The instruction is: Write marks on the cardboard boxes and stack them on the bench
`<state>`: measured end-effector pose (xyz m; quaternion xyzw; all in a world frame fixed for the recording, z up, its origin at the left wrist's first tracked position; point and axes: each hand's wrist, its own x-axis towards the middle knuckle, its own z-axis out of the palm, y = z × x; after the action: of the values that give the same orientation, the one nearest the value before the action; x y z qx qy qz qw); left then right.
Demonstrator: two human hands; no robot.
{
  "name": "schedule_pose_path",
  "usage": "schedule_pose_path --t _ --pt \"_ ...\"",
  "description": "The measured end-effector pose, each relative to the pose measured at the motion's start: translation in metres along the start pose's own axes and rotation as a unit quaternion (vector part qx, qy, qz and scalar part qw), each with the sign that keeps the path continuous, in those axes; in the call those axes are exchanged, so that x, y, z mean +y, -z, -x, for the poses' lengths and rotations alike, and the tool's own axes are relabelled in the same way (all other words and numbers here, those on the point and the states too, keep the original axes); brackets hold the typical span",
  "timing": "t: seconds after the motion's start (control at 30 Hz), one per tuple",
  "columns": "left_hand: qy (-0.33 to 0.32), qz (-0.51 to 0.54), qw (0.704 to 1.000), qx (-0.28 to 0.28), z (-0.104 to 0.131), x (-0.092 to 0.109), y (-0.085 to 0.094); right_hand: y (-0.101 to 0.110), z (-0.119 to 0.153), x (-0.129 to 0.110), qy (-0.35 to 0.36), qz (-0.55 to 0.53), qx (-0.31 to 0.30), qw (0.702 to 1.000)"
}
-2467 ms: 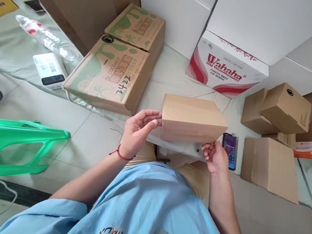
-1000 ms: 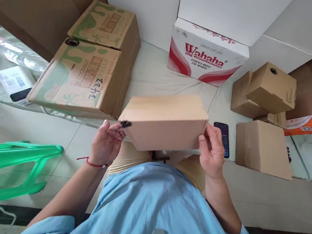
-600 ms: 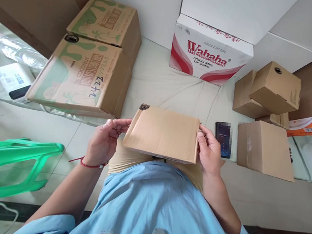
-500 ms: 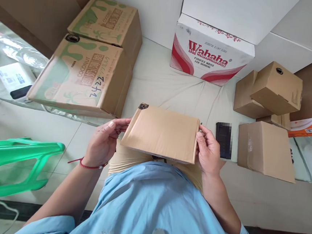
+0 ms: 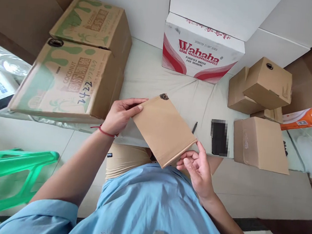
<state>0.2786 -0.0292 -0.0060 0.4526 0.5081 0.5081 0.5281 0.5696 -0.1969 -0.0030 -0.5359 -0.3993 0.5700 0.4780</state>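
A flat, folded-looking cardboard box (image 5: 164, 130) with a dark patch on its far corner is held tilted over my lap. My left hand (image 5: 123, 114) pinches its left corner, thumb on top and fingers beneath. At the lower right edge is my right hand (image 5: 196, 168), its index fingertip at the right corner and other fingers bent against the edge. The right thumb stands off the cardboard. What lies under the box is hidden. A dark pen (image 5: 194, 127) lies just beyond the right corner, and a black, partly pixelated phone-like object (image 5: 219, 137) lies farther right.
Two coconut cartons (image 5: 63, 76) stand at the left of the cloth-covered surface (image 5: 143, 72). A Wahaha water carton (image 5: 201, 50) is at the back. Small brown boxes (image 5: 261, 142) and an orange bottle (image 5: 307, 117) are on the right. A green stool (image 5: 31, 171) stands lower left.
The flat cardboard box has turned clockwise, its dark-patched corner swinging right. My left hand has moved up onto its corner; my right hand has shifted lower, with its thumb off the cardboard.
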Motion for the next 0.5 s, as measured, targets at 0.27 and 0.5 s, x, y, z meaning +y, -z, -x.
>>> schedule_pose_path --t 0.27,0.5 --pt "-0.060 -0.079 0.993 0.063 -0.004 -0.011 -0.015 0.069 -0.073 -0.005 0.099 0.380 0.027 0.919" --pt "-0.247 -0.247 0.932 0.100 0.046 0.025 -0.037 0.055 -0.128 -0.038 0.069 0.774 -0.178 0.604"
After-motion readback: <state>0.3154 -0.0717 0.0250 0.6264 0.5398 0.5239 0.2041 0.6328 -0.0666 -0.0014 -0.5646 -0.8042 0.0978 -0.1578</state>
